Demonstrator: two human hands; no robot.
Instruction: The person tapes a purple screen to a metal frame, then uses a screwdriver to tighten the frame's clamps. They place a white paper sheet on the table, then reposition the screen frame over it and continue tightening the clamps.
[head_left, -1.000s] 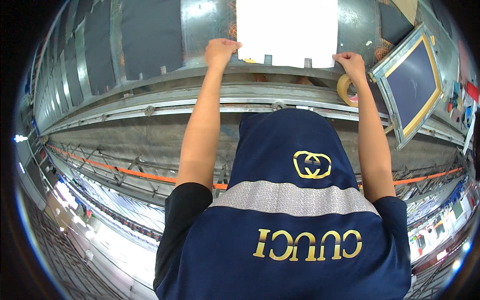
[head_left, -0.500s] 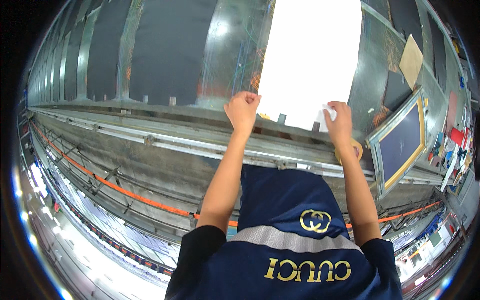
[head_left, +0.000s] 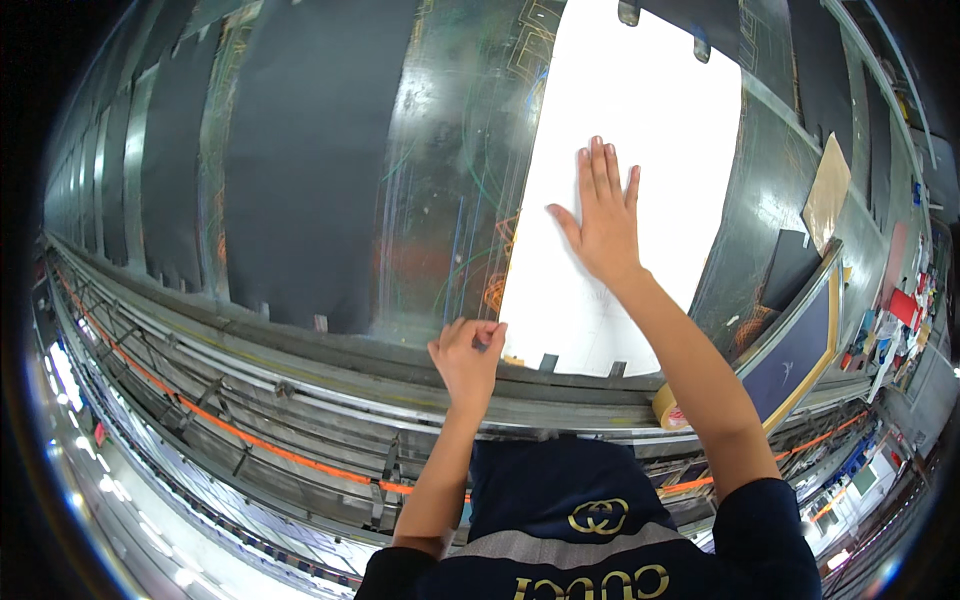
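Observation:
A long white sheet (head_left: 650,130) lies on the dark green-grey table in front of me, with small dark tabs at its near and far ends. My right hand (head_left: 608,225) rests on the middle of the sheet, palm down, fingers stretched and thumb spread. At the sheet's near left corner, my left hand (head_left: 470,360) has thumb and forefinger pinched together on the edge. The other left fingers are curled in. A roll of tan tape (head_left: 670,408) sits beside my right forearm, close to the table's front rail.
Several dark sheets (head_left: 305,170) lie in a row to the left. At the right leans a framed screen (head_left: 795,350), near a tan board (head_left: 826,190) and assorted tools and scraps (head_left: 880,330). A metal rail (head_left: 300,395) runs along the table's near side.
My right hand has left the sheet's near right corner, where it pinched white material, and now lies flat on the middle. My left hand stays at the near left corner. The view has shifted.

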